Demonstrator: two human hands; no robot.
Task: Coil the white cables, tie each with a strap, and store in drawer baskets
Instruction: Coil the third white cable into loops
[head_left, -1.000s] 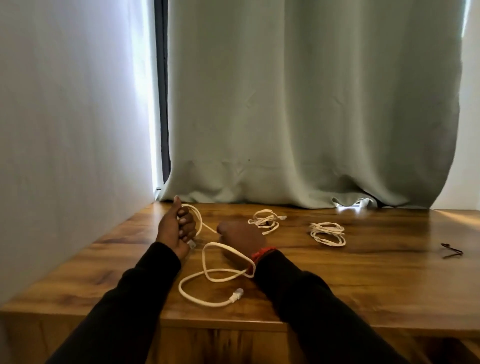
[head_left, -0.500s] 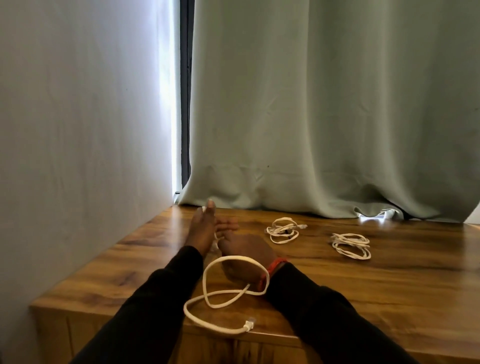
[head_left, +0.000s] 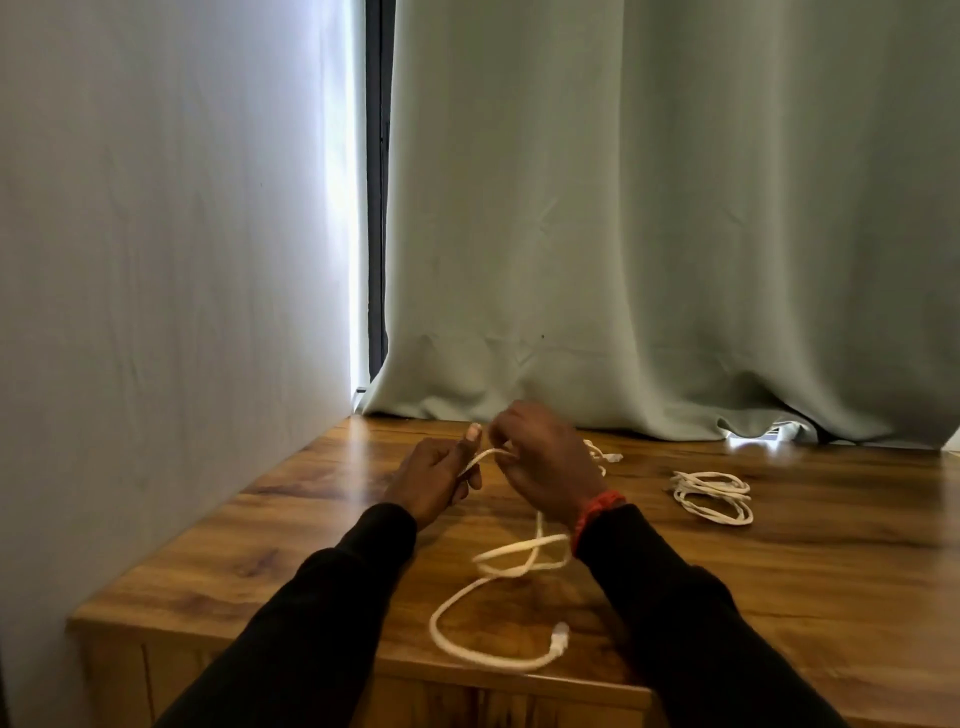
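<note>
Both hands gripped one white cable (head_left: 498, 558) above the worktop (head_left: 779, 571): left hand (head_left: 434, 480) pinching, right hand (head_left: 545, 467) curled. Two coiled cables (head_left: 712, 496) lay beyond, right of the grip; no writing was legible.

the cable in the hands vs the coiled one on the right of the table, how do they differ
The held cable is mostly uncoiled, trailing in loose loops toward the table's near edge; the coiled cable is a compact bundle. The left hand and right hand grip the held cable, lifting one end; nothing touches the coiled cable, which lies flat. Its plug shows plainly; the coil's ends I can't make out. Both are white.
</note>
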